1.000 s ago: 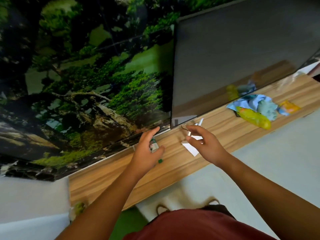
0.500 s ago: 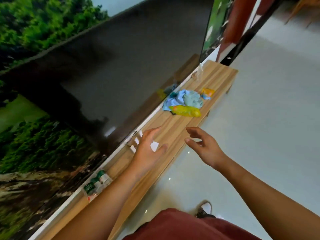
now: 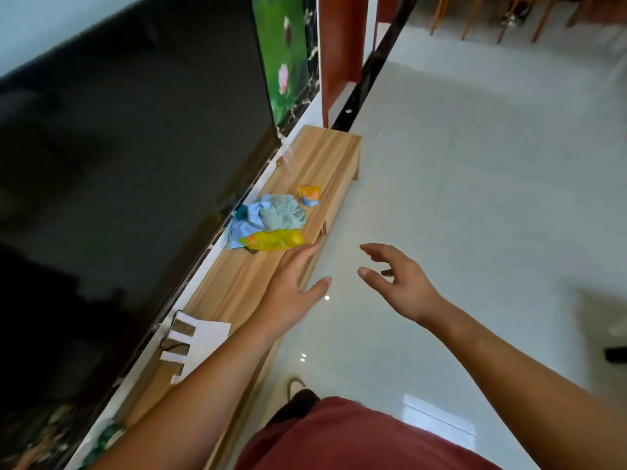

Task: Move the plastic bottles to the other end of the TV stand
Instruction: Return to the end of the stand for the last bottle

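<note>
A long wooden TV stand (image 3: pixel 237 283) runs from the bottom left to the middle of the view, under a big dark TV (image 3: pixel 118 181). A clear plastic bottle (image 3: pixel 287 157) stands near the stand's far end, against the wall. Green-capped bottles (image 3: pixel 108 434) lie at the near end, half hidden behind my left forearm. My left hand (image 3: pixel 291 286) hovers open over the stand's front edge, just short of a yellow packet (image 3: pixel 274 239). My right hand (image 3: pixel 397 283) floats open over the floor, holding nothing.
A crumpled blue and green cloth (image 3: pixel 271 215) and a small orange packet (image 3: pixel 309 194) lie mid-stand. White paper pieces (image 3: pixel 200 337) sit nearer me. Pale glossy floor (image 3: pixel 475 215) spreads to the right, with chair legs (image 3: pixel 492 18) far off.
My left hand let go of the green-capped bottle at the near end and moved along the stand. The view swung right toward the far end. Both hands are empty now.
</note>
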